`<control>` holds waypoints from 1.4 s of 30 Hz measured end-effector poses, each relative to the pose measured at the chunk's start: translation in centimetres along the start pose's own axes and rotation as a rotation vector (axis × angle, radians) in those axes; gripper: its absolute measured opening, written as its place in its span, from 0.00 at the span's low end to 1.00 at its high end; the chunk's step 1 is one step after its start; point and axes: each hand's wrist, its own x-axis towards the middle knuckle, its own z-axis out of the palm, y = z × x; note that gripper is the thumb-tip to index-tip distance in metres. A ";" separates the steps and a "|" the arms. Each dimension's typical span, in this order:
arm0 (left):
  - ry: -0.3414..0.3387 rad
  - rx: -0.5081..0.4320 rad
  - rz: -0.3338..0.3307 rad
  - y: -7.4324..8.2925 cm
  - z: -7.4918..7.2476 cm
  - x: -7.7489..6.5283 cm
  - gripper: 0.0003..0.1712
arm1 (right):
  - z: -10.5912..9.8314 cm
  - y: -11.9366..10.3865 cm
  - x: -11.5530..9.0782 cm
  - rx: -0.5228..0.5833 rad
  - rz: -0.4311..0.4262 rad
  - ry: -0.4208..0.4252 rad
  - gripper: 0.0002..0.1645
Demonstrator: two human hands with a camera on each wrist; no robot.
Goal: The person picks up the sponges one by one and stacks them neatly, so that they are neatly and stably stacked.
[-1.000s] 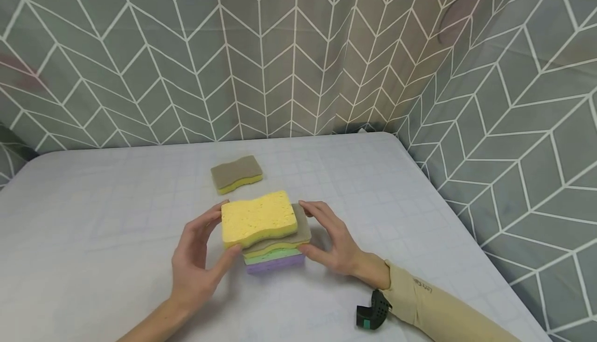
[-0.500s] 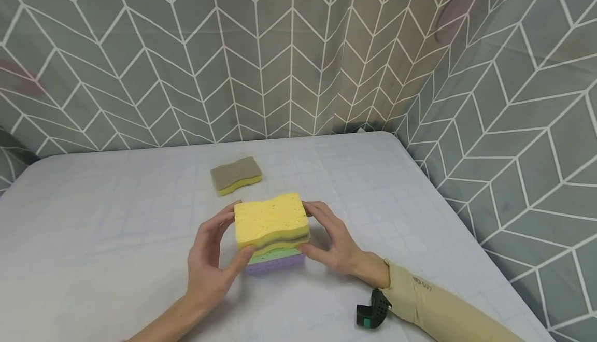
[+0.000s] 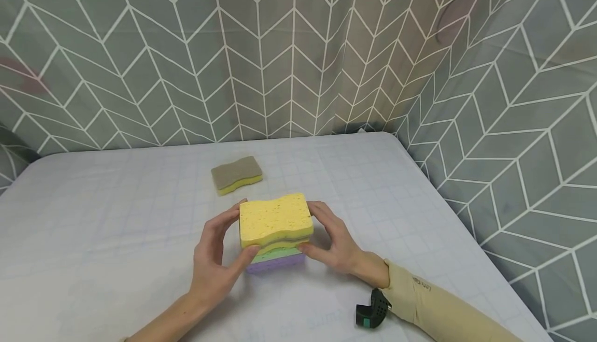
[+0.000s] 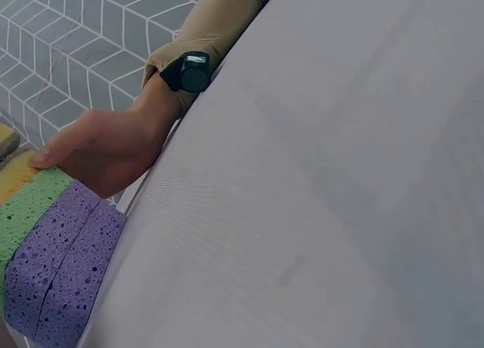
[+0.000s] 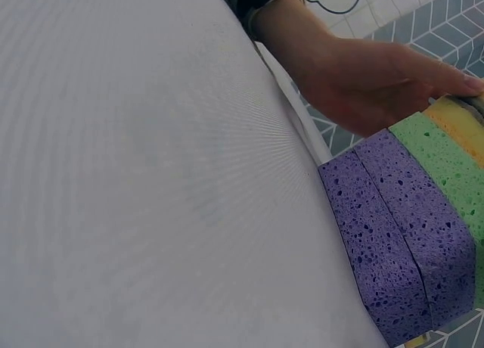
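Note:
My left hand [image 3: 212, 264] holds the top yellow sponge [image 3: 276, 220] by its left end, thumb in front and fingers behind. Under it is a second yellow sponge [image 4: 15, 175] with a grey-brown scouring layer on its upper side. A green sponge [image 4: 32, 212] and two purple sponges [image 5: 404, 234] make up the lower part of the stack, which rests on the table. At the right end of the stack, my right hand [image 3: 338, 246] grips it, thumb near the lower yellow sponge and fingers behind. The top sponge sits nearly in line with those below.
A separate yellow sponge [image 3: 237, 173] lies behind the stack, grey-brown side up. The table [image 3: 116, 212] has a white cloth. A patterned curtain [image 3: 280, 62] hangs along the back and right. A black wrist device [image 3: 373, 311] sits by my right sleeve.
My left hand has moved right with the top yellow sponge, which now covers the grey-brown layer beneath it. My right hand has stayed at the stack's right end.

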 end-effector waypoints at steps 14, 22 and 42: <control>-0.003 0.007 -0.031 0.2 0.2 -0.4 0.37 | 0.8 -0.7 0.1 0.091 0.051 0.082 0.39; -0.014 0.029 -0.046 0.2 0.0 -0.3 0.38 | 2.0 -1.5 0.7 0.190 0.129 0.160 0.41; 0.047 0.235 -0.170 -1.1 -2.5 0.7 0.27 | 1.9 -1.2 0.7 0.166 0.112 0.140 0.38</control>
